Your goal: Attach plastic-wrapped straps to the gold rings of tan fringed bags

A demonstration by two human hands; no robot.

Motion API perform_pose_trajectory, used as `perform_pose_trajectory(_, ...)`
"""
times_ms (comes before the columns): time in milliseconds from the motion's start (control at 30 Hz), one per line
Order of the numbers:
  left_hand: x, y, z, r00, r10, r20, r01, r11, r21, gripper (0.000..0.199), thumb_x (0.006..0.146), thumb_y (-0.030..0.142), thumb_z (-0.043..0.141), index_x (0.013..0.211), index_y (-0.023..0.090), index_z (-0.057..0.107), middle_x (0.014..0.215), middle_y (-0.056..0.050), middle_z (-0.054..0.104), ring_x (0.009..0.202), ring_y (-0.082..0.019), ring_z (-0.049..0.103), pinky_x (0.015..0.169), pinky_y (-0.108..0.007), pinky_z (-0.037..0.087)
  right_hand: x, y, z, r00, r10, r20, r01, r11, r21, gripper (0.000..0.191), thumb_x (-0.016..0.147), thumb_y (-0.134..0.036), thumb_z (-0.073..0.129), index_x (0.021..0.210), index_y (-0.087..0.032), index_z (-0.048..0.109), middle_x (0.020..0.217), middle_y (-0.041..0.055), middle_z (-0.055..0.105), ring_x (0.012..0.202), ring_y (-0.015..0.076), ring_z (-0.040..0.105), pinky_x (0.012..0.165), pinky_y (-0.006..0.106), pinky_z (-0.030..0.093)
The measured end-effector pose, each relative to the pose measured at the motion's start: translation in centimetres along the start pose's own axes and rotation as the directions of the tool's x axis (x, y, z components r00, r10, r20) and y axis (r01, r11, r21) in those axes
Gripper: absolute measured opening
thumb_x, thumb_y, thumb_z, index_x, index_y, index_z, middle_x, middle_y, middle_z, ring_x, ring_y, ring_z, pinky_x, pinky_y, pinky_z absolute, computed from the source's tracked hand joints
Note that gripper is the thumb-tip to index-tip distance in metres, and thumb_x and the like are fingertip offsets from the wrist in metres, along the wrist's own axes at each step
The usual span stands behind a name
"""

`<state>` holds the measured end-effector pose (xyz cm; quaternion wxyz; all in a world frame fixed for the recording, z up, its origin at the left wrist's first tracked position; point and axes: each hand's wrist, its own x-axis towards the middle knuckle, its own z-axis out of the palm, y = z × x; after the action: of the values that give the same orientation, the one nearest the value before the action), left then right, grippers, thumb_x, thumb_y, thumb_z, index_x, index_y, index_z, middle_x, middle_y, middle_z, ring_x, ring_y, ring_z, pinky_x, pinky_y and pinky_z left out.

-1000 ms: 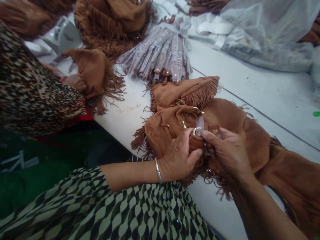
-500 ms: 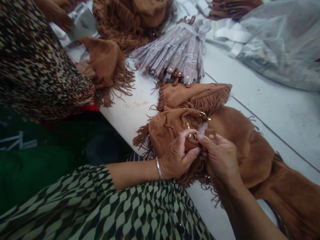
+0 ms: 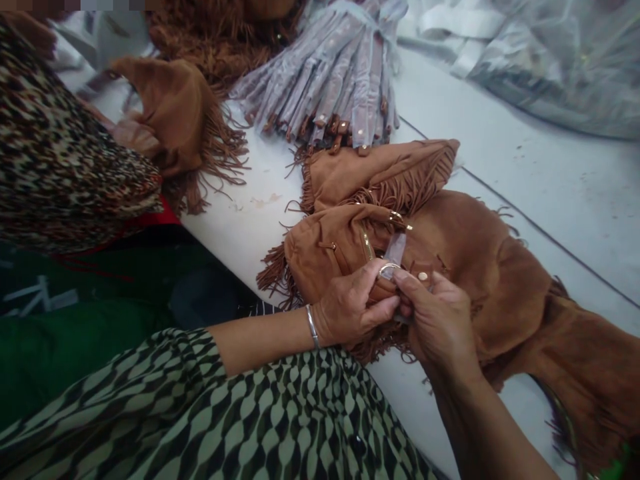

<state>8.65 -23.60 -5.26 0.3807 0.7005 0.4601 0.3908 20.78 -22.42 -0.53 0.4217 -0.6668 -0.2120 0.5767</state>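
Observation:
A brown fringed bag [image 3: 315,250] lies on the white table, with a zipper and metal fittings on it. My left hand [image 3: 350,303], with a bangle at the wrist, pinches a metal ring [image 3: 389,269] at the bag's near side. Close against it, my right hand [image 3: 443,317] is closed on a brown strap end with a snap [image 3: 423,276], its thumb at the ring. Clear plastic [image 3: 395,248] sticks up just behind the ring. Fingertips partly hide where strap and ring meet.
More brown fringed pieces [image 3: 493,267] lie to the right. Behind is a bundle of plastic-wrapped straps [image 3: 335,73]. A large clear plastic bag [image 3: 565,67] lies at the back right. At the left, another person's hand [image 3: 137,137] holds a brown fringed piece [image 3: 175,107].
The view has shifted, so the table items appear higher and further left. The ring between my hands now shows more clearly, and the strap end has tilted. Both hands keep their hold.

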Motion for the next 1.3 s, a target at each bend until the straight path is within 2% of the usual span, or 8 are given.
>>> perform_pose_trajectory(167, 0.3, -0.9, -0.2, 0.994, 0.102, 0.031, -0.104, 0.992, 0.070, 0.038, 0.088, 0.038, 0.047, 0.117, 0.014, 0.042, 0.096, -0.006, 0.066, 0.088, -0.016, 0.067, 0.075, -0.024, 0.055, 0.9, -0.6, -1.8, 0.962, 0.126, 0.243, -0.102, 0.989, -0.109, 0.032, 0.068, -0.034, 0.078, 0.065, -0.016, 0.051, 0.048, -0.0069, 0.044, 0.041, 0.0037, 0.036, 0.039, 0.016, 0.027)
perform_pose_trajectory(300, 0.3, -1.5, -0.4, 0.971, 0.231, 0.056, -0.236, 0.966, 0.108, 0.037, 0.088, 0.037, 0.048, 0.114, 0.011, 0.044, 0.091, -0.007, 0.068, 0.079, -0.015, 0.068, 0.068, -0.023, 0.055, 2.5, -1.2, -2.9, 0.826, 0.276, 0.491, -0.188, 0.957, -0.221, 0.046, 0.079, -0.053, 0.062, 0.057, -0.016, 0.047, 0.042, -0.0043, 0.043, 0.038, 0.0048, 0.034, 0.039, 0.018, 0.025)
perform_pose_trajectory(367, 0.3, -1.7, -0.5, 0.962, 0.262, 0.077, -0.269, 0.957, 0.109, 0.036, 0.087, 0.035, 0.048, 0.113, 0.010, 0.046, 0.088, -0.007, 0.068, 0.076, -0.014, 0.067, 0.066, -0.022, 0.055, 3.5, -1.1, -3.1, 0.790, 0.292, 0.539, -0.192, 0.953, -0.235, 0.049, 0.082, -0.057, 0.056, 0.055, -0.016, 0.047, 0.039, -0.0040, 0.042, 0.035, 0.0048, 0.031, 0.038, 0.019, 0.025)
perform_pose_trajectory(500, 0.2, -2.1, -0.8, 0.953, 0.277, 0.124, -0.289, 0.954, 0.086, 0.036, 0.086, 0.036, 0.049, 0.112, 0.011, 0.047, 0.088, -0.006, 0.068, 0.076, -0.014, 0.067, 0.066, -0.022, 0.054, 5.1, -0.2, -3.3, 0.794, 0.274, 0.543, -0.162, 0.956, -0.246, 0.044, 0.081, -0.051, 0.061, 0.057, -0.017, 0.047, 0.039, -0.0054, 0.041, 0.034, 0.0042, 0.028, 0.037, 0.019, 0.020)
perform_pose_trajectory(667, 0.3, -2.5, -0.9, 0.943, 0.298, 0.146, -0.310, 0.948, 0.066, 0.036, 0.085, 0.035, 0.050, 0.111, 0.011, 0.048, 0.086, -0.006, 0.068, 0.074, -0.014, 0.067, 0.065, -0.023, 0.054, 5.7, 0.9, -3.8, 0.767, 0.273, 0.581, -0.153, 0.957, -0.246, 0.046, 0.079, -0.052, 0.062, 0.055, -0.017, 0.045, 0.039, -0.0055, 0.040, 0.034, 0.0039, 0.027, 0.036, 0.019, 0.019)
perform_pose_trajectory(933, 0.2, -2.6, -0.8, 0.923, 0.362, 0.132, -0.372, 0.926, 0.059, 0.038, 0.085, 0.034, 0.053, 0.113, 0.010, 0.047, 0.086, -0.007, 0.069, 0.074, -0.015, 0.068, 0.065, -0.023, 0.055, 5.0, 1.3, -3.5, 0.807, 0.224, 0.546, -0.123, 0.969, -0.216, 0.048, 0.076, -0.052, 0.065, 0.052, -0.017, 0.044, 0.038, -0.0068, 0.036, 0.033, 0.0036, 0.025, 0.036, 0.019, 0.017)
perform_pose_trajectory(1067, 0.1, -2.8, -0.8, 0.926, 0.346, 0.148, -0.356, 0.934, 0.039, 0.040, 0.086, 0.037, 0.051, 0.116, 0.012, 0.046, 0.087, -0.006, 0.070, 0.076, -0.014, 0.069, 0.066, -0.022, 0.055, 5.0, 1.0, -3.5, 0.806, 0.228, 0.547, -0.124, 0.968, -0.220, 0.049, 0.072, -0.055, 0.067, 0.050, -0.018, 0.044, 0.037, -0.0072, 0.034, 0.033, 0.0041, 0.023, 0.036, 0.020, 0.015)
perform_pose_trajectory(1300, -0.1, -2.8, -0.9, 0.934, 0.307, 0.185, -0.312, 0.950, -0.003, 0.038, 0.086, 0.037, 0.051, 0.114, 0.012, 0.048, 0.087, -0.006, 0.070, 0.076, -0.013, 0.068, 0.067, -0.021, 0.055, 5.2, -1.1, -3.8, 0.748, 0.182, 0.639, 0.094, 0.923, -0.373, 0.050, 0.078, -0.056, 0.061, 0.049, -0.017, 0.049, 0.041, -0.0040, 0.038, 0.038, 0.0057, 0.029, 0.039, 0.021, 0.019)
